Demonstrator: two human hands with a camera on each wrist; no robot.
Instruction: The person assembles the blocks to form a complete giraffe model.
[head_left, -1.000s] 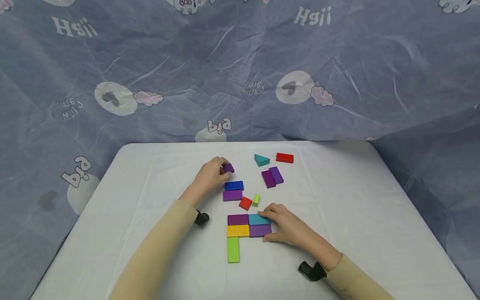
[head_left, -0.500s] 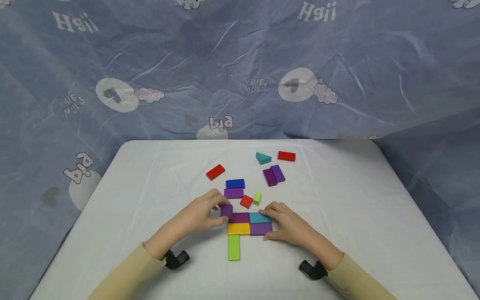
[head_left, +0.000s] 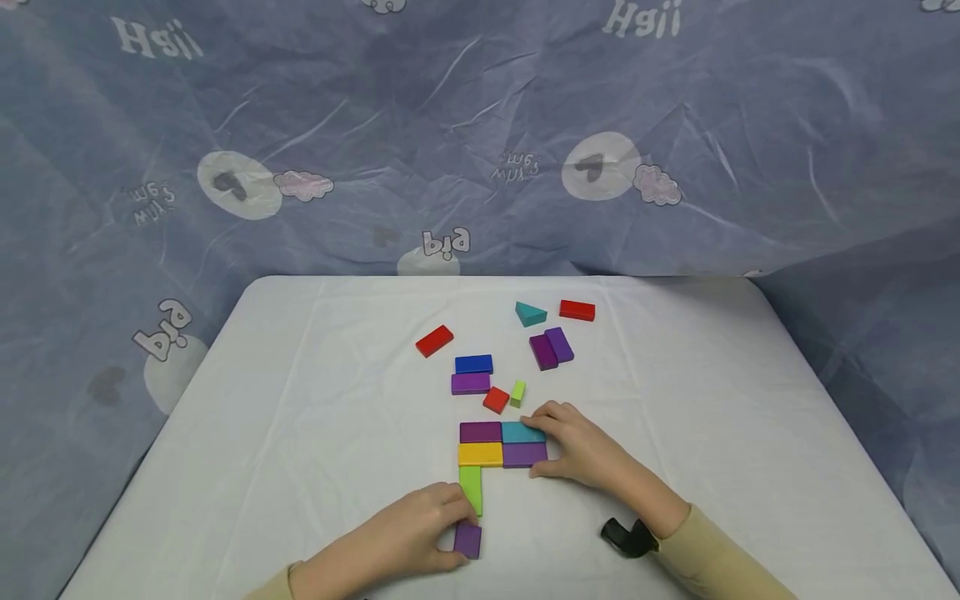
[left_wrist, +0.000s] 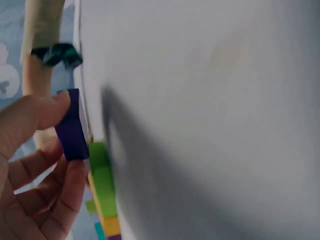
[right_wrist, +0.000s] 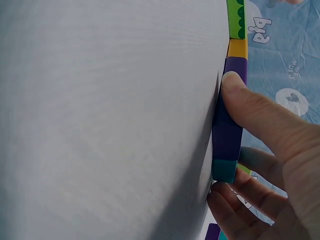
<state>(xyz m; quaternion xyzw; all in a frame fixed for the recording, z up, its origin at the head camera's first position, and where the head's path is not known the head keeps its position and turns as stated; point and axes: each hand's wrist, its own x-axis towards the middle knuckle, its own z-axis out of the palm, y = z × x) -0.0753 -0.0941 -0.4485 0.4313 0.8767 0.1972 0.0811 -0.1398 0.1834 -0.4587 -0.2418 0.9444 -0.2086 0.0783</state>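
On the white worktop (head_left: 690, 400), near front edge, left hand (head_left: 416, 527) pinches purple rectangular block (head_left: 468, 542), which tilting could drop; right hand (head_left: 576, 446) grips teal rectangular block (head_left: 520, 432).

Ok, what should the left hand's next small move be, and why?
Probably set the held purple block against the long green block's near end: the left hand pinches it just beyond that end, roughly in line, and the right hand grips the turquoise block in the joined group, which may keep things steady.
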